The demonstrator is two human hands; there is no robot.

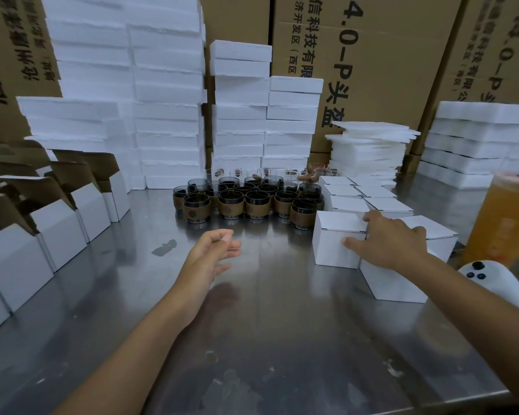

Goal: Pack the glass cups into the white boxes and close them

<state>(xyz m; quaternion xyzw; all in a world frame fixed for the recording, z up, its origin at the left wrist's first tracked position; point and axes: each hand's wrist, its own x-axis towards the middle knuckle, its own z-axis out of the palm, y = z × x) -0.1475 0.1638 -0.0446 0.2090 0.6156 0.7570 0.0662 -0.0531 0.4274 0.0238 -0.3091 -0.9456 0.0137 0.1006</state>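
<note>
While the right hand (pixel 393 241) lies on a closed white box (pixel 337 235) at the right side of the worktop (pixel 282 310), its fingers (pixel 367 217) are spread and rather straight. The thumb presses on the front face and the forefinger touches the top edge, so the hand pushes the box more than it grips it. I judge that this box is finished and that the hand lines it up with the other closed boxes (pixel 375 197), which stand in 2 neat rows behind it, probably to keep the packed ones apart from the rest. The left hand (pixel 212 254) hovers above the middle of the worktop with loose, half-bent fingers and holds nothing. It points toward the glass cups (pixel 246 202), so it seems ready to take the next 1. These cups, dark with brown sleeves, stand crowded together at the far middle, within reach of both hands. At the left, open boxes (pixel 57 226) wait in a row with their flaps up, so a cup can go straight in.
</note>
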